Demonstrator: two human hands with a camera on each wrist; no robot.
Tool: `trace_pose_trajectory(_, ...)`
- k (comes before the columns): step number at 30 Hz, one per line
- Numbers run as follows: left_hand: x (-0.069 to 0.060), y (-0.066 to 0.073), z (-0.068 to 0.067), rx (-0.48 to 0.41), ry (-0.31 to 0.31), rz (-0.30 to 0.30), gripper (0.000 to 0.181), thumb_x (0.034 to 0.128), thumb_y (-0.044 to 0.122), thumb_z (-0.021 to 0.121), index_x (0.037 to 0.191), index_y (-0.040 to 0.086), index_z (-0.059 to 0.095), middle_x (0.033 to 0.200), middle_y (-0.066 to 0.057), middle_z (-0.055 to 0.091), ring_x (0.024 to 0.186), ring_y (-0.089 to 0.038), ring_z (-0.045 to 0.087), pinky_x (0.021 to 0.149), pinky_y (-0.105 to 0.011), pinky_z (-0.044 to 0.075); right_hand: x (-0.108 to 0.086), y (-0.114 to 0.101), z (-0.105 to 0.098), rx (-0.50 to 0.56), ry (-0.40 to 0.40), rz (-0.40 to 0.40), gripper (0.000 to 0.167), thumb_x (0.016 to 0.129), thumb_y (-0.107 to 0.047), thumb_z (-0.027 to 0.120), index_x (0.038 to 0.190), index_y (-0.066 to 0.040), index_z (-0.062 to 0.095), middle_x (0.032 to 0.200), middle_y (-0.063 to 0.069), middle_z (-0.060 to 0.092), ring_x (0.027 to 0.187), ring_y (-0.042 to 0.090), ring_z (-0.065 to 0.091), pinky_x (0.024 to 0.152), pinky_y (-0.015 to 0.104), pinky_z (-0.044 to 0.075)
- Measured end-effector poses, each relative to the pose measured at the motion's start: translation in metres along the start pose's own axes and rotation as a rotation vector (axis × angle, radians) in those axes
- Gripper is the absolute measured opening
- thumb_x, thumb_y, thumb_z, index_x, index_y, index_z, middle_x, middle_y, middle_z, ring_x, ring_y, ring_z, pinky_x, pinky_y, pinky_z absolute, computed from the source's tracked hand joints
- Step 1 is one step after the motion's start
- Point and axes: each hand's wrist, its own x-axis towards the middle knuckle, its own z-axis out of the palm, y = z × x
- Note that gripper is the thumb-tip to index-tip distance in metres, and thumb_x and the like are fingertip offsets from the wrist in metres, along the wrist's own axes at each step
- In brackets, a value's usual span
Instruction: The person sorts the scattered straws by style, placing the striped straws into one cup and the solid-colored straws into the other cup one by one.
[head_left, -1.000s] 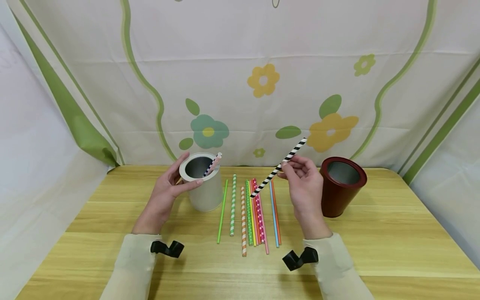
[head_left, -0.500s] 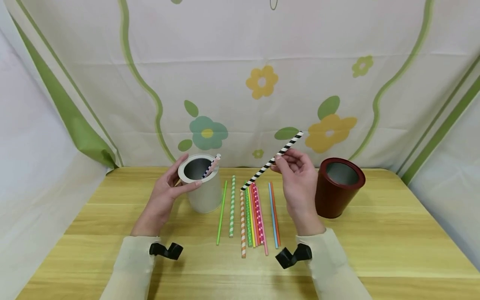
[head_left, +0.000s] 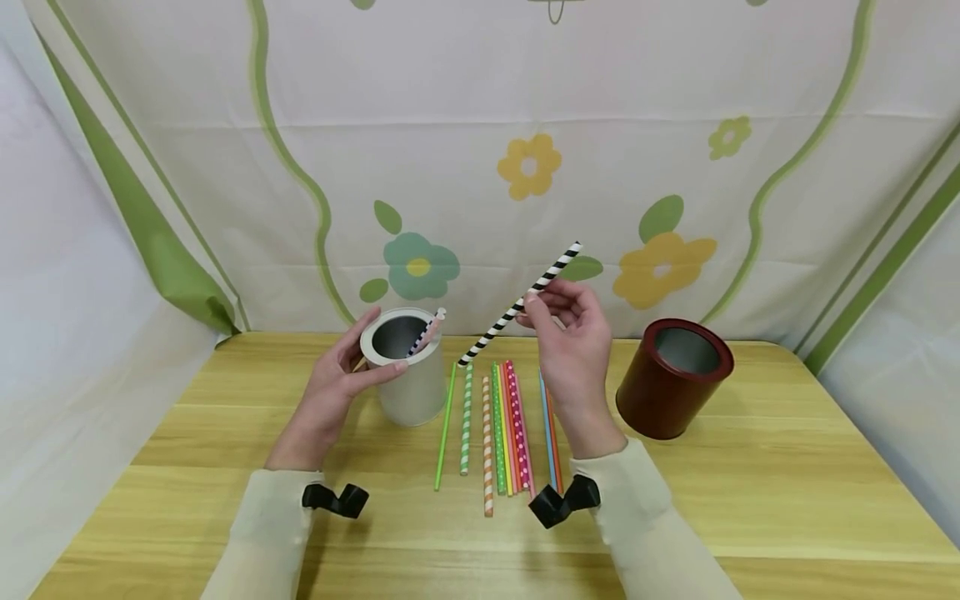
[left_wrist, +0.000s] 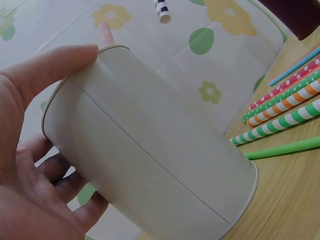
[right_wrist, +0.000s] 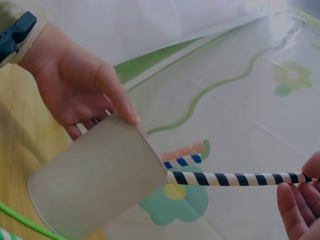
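My left hand (head_left: 327,387) grips a white can (head_left: 414,396) standing on the table, its thumb at the rim and its fingers around the far left side. A pink straw (right_wrist: 184,151) and a blue-and-white striped straw (right_wrist: 186,161) stick out of that can. Between thumb and fingers, my right hand (head_left: 573,358) pinches a black-and-white striped paper straw (head_left: 492,329). That straw slants through the air, its lower end to the right of the white can and above the lying straws. How far it is from the can's rim, I cannot tell.
Several loose straws lie between the hands, among them a light green one (head_left: 446,433), a green-striped one (head_left: 467,425) and an orange-striped one (head_left: 487,450). A dark red can (head_left: 663,400) stands to the right on the wooden table (head_left: 810,467). A flowered cloth (head_left: 450,167) hangs behind.
My right hand has moved left and slightly up with the black-and-white straw, bringing its lower end from over the middle straws towards the white can. The left hand keeps its hold.
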Motion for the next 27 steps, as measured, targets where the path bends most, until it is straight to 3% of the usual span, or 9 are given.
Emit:
trace_pose_trajectory(4,0.0,0.0,0.001,0.001,0.002,0.0,0.09,0.0946,0.014,0.083,0.167,0.041,0.037,0.175,0.01,0.035,0.156,-0.019,0.036,0.124,-0.039,0.034,0.0,-0.004,0.008,0.018,-0.007,-0.006,0.021,0.096,0.007,0.071,0.115,0.001,0.065,0.1,0.004,0.066,0.087,0.014,0.067,0.077,0.028,0.067)
trace_pose_trajectory(14,0.0,0.003,0.004,0.0,0.001,0.008,0.09,0.0943,0.015,0.083,0.168,0.039,0.036,0.176,0.008,0.033,0.16,-0.021,0.031,0.133,-0.052,0.027,0.0,-0.006,0.02,0.051,0.001,-0.017,0.022,0.096,0.007,0.071,0.115,0.002,0.063,0.1,0.004,0.065,0.087,0.015,0.067,0.079,0.029,0.067)
trace_pose_trajectory(27,0.001,0.001,0.004,-0.003,0.0,0.008,0.091,0.0943,0.013,0.083,0.169,0.036,0.035,0.178,0.006,0.031,0.163,-0.023,0.026,0.134,-0.053,0.025,-0.005,0.006,0.024,0.047,-0.01,0.0,0.021,0.096,0.008,0.07,0.114,0.001,0.062,0.1,0.004,0.065,0.088,0.013,0.067,0.085,0.029,0.067)
